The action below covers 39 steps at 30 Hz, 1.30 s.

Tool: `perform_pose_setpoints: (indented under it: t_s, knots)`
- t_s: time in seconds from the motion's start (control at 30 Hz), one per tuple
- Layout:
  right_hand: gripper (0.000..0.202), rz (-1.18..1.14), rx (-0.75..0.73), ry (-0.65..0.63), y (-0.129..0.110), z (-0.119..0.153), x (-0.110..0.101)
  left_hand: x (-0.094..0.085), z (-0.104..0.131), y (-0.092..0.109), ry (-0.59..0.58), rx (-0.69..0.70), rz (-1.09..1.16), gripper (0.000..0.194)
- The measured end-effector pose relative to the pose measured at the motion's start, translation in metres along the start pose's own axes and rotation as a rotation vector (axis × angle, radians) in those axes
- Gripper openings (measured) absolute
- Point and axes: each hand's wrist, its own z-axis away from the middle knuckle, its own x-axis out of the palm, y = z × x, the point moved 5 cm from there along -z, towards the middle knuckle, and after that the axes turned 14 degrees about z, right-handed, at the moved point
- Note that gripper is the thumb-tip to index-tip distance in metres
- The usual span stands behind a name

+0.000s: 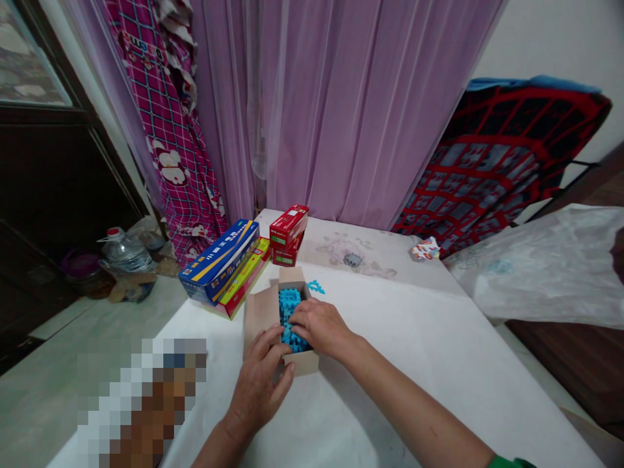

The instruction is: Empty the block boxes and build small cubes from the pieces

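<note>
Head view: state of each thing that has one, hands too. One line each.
Carton: open, flaps folded out
Blue pieces: packed inside the carton
Loose blue piece: outside, flat on the table
Blue box: lying on the yellow-and-red box
Red boxes: stacked
Clear bottle: red cap on, upright
Left hand: at the carton's near-left edge
Right hand: fingers at the blue pieces, grip unclear

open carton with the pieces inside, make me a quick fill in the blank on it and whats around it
The pieces in the open carton are coloured ____.
The small boxes just beyond it are mostly ____.
The person's arm with a green sleeve showing is the ____ one.

Missing words: blue; red; right.
</note>
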Motion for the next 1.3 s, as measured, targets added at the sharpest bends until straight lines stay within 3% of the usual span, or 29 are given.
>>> perform_pose_setpoints:
  t_s: [0.3,0.43,0.67,0.9,1.07,1.17,1.3]
  knots:
    - [0.023,0.072,-0.090,-0.112,0.000,-0.013,-0.011,0.000,0.001,0.000,0.018,0.046,-0.016,0.015]
    - [0.021,0.033,-0.143,-0.086,0.002,-0.012,-0.019,0.000,0.003,-0.002,0.020,0.041,-0.021,0.015]
    - [0.023,0.106,0.080,-0.065,0.011,-0.008,-0.022,0.002,0.005,-0.004,0.010,0.016,-0.002,0.014]
    - [0.034,0.145,0.141,-0.060,-0.004,-0.017,-0.011,0.001,0.005,-0.003,0.018,0.025,-0.009,0.015]
    - [0.031,0.053,0.233,-0.030,0.019,-0.008,-0.021,0.001,0.005,-0.004,0.014,0.027,-0.014,0.015]
    - [0.022,0.020,0.147,-0.052,0.026,0.001,-0.022,0.002,0.004,-0.002,0.012,0.030,-0.008,0.014]
    - [0.021,0.056,-0.023,-0.133,0.014,0.010,-0.019,0.002,0.005,-0.002,0.018,0.041,-0.016,0.016]
